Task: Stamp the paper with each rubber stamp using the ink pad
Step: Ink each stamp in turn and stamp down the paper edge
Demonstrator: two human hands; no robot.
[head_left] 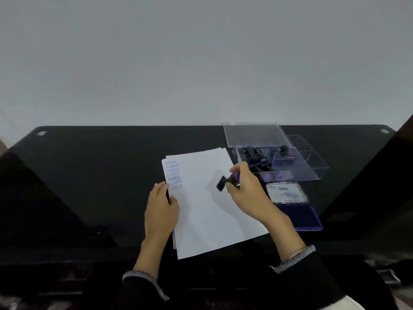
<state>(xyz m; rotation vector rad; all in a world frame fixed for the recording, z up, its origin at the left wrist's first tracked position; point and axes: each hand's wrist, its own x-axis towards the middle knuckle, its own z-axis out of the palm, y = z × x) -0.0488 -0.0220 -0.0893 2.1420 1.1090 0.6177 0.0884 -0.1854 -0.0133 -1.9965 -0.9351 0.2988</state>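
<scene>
Black glossy table (89,175), plain grey wall (201,52), white paper (207,209)

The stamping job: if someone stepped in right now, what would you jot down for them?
Right hand grips a rubber stamp tilted above the paper, not touching it. Left hand rests flat on the paper's left edge. Ink pad lies open to the right; more stamps sit in the clear box behind it.
Done: a column of blue SAMPLE prints top left.
Left: press this stamp, then the boxed ones.
</scene>
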